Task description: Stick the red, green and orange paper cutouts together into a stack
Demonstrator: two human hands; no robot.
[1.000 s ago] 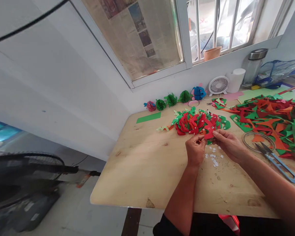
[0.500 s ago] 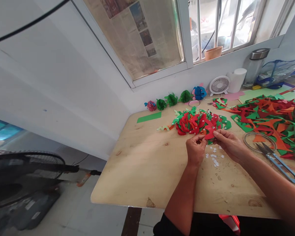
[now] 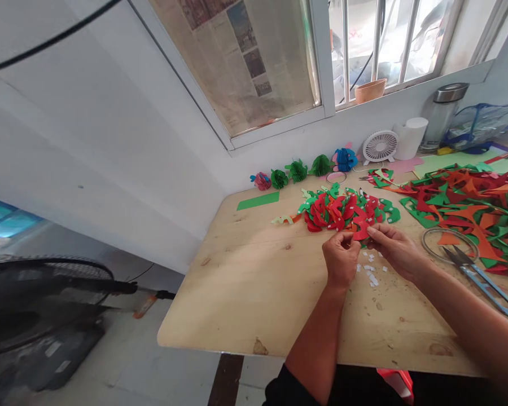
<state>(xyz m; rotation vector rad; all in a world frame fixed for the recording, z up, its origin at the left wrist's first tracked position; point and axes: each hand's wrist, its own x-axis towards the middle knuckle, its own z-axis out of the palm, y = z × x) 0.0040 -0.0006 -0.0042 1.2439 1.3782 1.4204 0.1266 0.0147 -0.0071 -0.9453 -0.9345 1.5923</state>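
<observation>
A red cut-out point(image 3: 359, 231) is held low over the table point(image 3: 232, 287), pinched on its right side by the thumb and fingers of the right hand point(image 3: 392, 249) and at its lower left by those of the left hand point(image 3: 341, 259), whose fingertips are partly hidden. The hands are kept close together. At six o'clock from them, small white squares point(image 3: 372, 276) are scattered. At eleven o'clock, just beyond the cut-out, red and green shapes point(image 3: 332, 208) are heaped. A green strip point(image 3: 258, 201) is laid at ten o'clock. At four o'clock, blue-handled snips point(image 3: 486, 283) are rested with their blades over a ring point(image 3: 425, 243). Coloured scraps point(image 3: 474, 208) are piled at two o'clock. Against the wall, folded figures point(image 3: 297, 170) are lined up at eleven o'clock, and a white fan point(image 3: 380, 146) is stood near twelve.
</observation>
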